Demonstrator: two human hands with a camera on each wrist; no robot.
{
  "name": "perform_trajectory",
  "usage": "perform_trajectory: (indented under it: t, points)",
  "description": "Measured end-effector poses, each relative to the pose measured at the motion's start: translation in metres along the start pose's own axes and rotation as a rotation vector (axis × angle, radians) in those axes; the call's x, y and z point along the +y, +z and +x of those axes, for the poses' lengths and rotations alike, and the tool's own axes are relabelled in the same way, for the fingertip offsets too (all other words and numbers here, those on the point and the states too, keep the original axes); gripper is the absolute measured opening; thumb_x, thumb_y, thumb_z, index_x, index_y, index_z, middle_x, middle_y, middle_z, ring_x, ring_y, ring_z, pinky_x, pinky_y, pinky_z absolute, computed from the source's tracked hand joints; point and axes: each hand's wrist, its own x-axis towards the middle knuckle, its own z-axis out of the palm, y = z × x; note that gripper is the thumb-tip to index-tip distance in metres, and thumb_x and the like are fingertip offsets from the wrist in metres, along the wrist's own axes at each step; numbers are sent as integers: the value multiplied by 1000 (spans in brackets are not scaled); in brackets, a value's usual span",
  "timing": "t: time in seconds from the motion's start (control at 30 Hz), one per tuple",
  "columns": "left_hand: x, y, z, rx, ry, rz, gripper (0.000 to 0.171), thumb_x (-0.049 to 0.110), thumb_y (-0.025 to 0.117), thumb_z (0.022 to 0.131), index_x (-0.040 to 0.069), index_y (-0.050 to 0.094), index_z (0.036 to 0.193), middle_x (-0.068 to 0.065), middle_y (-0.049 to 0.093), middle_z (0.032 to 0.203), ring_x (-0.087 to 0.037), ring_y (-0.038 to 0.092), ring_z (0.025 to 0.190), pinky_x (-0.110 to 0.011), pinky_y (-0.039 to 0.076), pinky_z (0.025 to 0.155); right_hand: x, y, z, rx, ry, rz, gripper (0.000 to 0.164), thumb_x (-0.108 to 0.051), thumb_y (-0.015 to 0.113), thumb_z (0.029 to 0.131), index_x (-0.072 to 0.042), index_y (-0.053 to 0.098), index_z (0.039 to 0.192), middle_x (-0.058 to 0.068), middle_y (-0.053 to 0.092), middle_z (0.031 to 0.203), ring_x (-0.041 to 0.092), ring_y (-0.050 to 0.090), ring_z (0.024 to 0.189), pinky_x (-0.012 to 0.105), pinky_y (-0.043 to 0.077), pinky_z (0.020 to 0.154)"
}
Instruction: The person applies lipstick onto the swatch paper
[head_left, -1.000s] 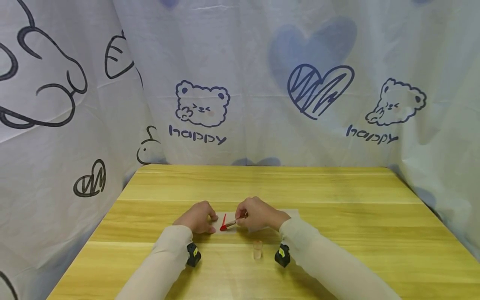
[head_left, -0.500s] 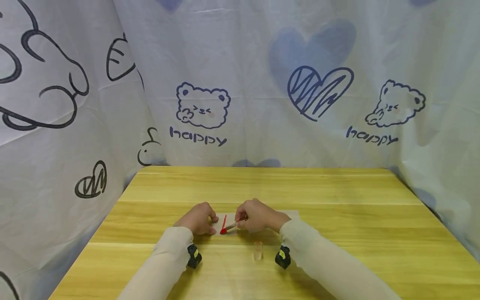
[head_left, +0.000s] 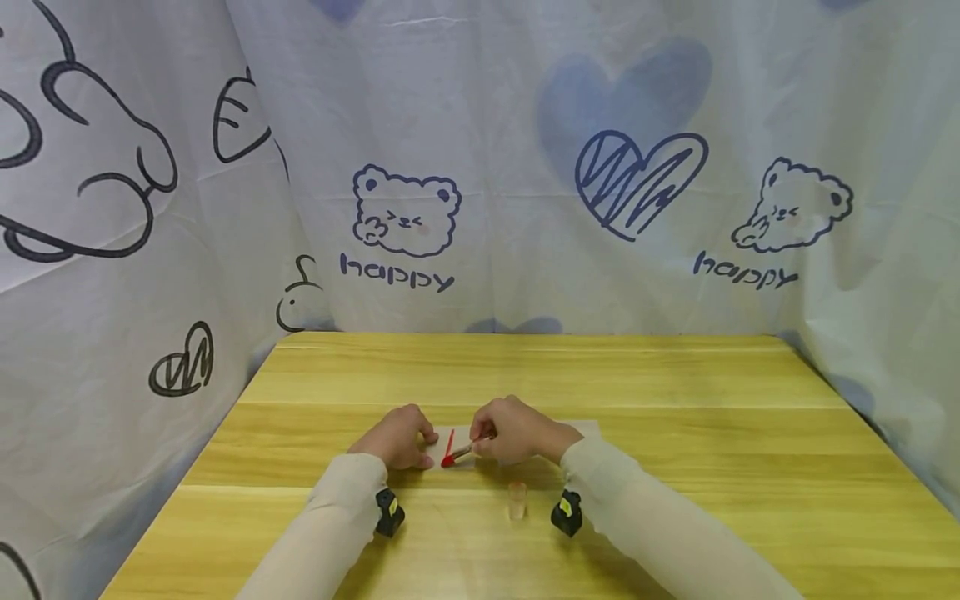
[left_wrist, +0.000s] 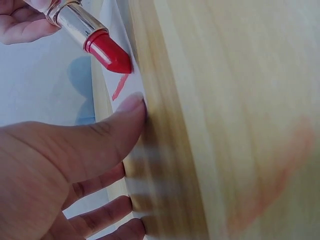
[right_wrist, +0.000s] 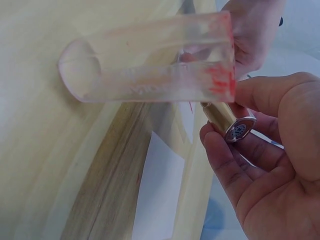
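My right hand (head_left: 517,429) pinches a lipstick (left_wrist: 107,51) by its gold tube, and the red bullet slants down to a small white paper (head_left: 463,435). On that paper runs a short red line (head_left: 450,442), with the bullet at its near end. My left hand (head_left: 397,437) lies at the paper's left side, thumb at its edge, the other fingers spread on the tabletop. A clear cap (right_wrist: 150,60) with red smears by its rim stands on the table nearer to me, between my wrists.
A second white paper (right_wrist: 160,190) lies to the right, partly behind my right hand in the head view. The wooden table (head_left: 675,400) ends at a white curtain (head_left: 495,125) with printed drawings. Each wrist wears a small black device, such as the right one (head_left: 566,512).
The head view has tilted very slightly. Both hands and the papers keep nearly the same places, and the lipstick bullet stays at the near end of the red line.
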Motion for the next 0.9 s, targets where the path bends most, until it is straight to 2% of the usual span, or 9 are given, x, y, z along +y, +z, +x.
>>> perform_trajectory:
  t: [0.2,0.47,0.77,0.9]
  points:
    - [0,1,3,9,-4,-11,30,15,84,77,11,76,105,-8,62,114,-30,56,112,-43,46,96,1,-3,-1,16,12,33,4,-14,69,90,-14,69,86,-10,63,77,7,56,69,26,49,67]
    - [-3,0,3,8,-3,39,30,18,84,77,12,75,105,-9,60,114,-31,55,113,-43,44,98,6,-5,-2,34,41,83,5,-17,69,91,-15,68,87,-11,64,80,7,58,75,27,50,71]
    - [-3,2,3,17,45,46,31,17,83,78,11,73,107,-9,62,112,-31,56,112,-44,43,99,20,-12,-8,65,-20,133,4,-15,70,90,-11,70,88,-9,66,78,6,60,74,28,51,75]
    - [-5,4,3,26,65,38,31,17,83,79,11,72,107,-9,63,114,-31,55,114,-44,42,100,23,-15,-9,79,-16,167,4,-14,70,90,-10,71,89,-8,67,78,6,62,75,28,52,76]
